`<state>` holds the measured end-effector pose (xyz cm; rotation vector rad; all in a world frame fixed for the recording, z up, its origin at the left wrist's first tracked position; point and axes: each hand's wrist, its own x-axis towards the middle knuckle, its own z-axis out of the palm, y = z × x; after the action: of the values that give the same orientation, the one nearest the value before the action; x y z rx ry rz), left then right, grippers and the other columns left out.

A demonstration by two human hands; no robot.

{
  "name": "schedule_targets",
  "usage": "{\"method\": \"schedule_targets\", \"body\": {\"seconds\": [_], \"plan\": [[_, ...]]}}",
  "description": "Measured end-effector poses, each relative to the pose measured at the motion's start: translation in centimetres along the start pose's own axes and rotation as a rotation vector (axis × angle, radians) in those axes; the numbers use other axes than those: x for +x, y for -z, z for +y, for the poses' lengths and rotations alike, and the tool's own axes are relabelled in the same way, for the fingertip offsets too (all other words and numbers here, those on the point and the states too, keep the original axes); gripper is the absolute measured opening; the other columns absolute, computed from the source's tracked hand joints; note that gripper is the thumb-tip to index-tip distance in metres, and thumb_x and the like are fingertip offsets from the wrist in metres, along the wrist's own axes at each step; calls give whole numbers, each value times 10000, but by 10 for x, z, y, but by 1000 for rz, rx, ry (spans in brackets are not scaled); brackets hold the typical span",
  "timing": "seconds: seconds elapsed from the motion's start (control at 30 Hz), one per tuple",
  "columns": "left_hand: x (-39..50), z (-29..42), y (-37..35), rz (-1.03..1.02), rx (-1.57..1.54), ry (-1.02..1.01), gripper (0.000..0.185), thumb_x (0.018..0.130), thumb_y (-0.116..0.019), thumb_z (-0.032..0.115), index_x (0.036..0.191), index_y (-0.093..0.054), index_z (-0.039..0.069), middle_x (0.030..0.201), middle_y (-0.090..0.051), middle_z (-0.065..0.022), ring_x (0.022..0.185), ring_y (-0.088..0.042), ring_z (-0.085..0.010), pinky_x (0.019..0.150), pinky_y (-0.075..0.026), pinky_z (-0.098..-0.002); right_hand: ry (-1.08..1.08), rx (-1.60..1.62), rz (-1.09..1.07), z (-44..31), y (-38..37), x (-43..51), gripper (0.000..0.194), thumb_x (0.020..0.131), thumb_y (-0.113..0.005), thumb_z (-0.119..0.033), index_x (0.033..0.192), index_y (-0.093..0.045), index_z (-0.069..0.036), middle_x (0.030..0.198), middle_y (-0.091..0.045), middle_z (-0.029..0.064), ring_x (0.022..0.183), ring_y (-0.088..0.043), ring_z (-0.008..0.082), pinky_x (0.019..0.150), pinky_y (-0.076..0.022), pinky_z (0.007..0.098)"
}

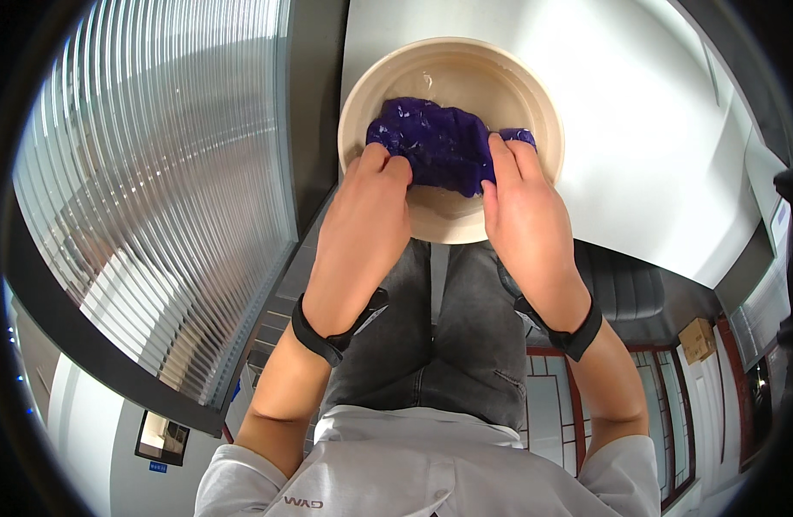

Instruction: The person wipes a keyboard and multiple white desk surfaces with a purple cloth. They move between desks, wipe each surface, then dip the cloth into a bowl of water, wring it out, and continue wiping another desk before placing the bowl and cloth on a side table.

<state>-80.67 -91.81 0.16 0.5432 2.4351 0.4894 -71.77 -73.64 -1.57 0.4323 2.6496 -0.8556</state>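
A wet purple cloth [438, 143] lies bunched in a round beige basin [449, 44] that holds some water. My left hand [369, 210] grips the cloth's near left edge, its fingertips curled into the folds. At the opposite end, my right hand [529, 207] has thumb and fingers around the right part of the cloth; a small flap of it shows beyond those fingers. Both hands reach over the basin's near rim, and their backs hide the undersides of the grip.
The basin stands on a white table [635, 129]. Close on the left rises a ribbed glass partition [176, 161] in a dark frame. Below the table's edge at right is a black padded seat [622, 287]. A cardboard box [697, 340] sits farther off.
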Motion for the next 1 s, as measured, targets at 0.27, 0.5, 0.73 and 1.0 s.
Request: {"method": "schedule_targets", "body": {"seconds": [0.27,0.5,0.73,1.0], "plan": [[-5,11,31,-12,-485,-136,178,957,-674,-40,1106,-696,54,1009,-636,-126,944,-669,-354,804,-543,-435,183,345,-24,-18,10,0,734,899,-734,5,1583,-525,-158,1551,-485,186,1108,-701,367,922,-607,453],[-33,32,47,45,-608,-267,165,993,-671,-63,1129,-693,28,1056,-619,-116,908,-658,-285,794,-546,-376,324,356,24,-26,55,-17,294,951,-706,-23,1244,-702,-46,1192,-711,120,998,-700,358,836,-591,449],[-60,34,53,152,-703,-309,321,965,-726,-31,1275,-655,10,1203,-645,-104,970,-669,-228,846,-567,-344,337,203,156,-58,94,-54,172,977,-700,-53,1140,-722,-2,1079,-722,160,970,-705,388,827,-589,458],[-74,0,28,124,-589,-214,559,910,-732,102,1437,-565,19,1358,-625,-207,1157,-677,-368,987,-568,-457,296,200,330,-81,132,-78,150,1033,-651,-34,1148,-722,31,1040,-734,175,895,-715,346,814,-572,387]]}}
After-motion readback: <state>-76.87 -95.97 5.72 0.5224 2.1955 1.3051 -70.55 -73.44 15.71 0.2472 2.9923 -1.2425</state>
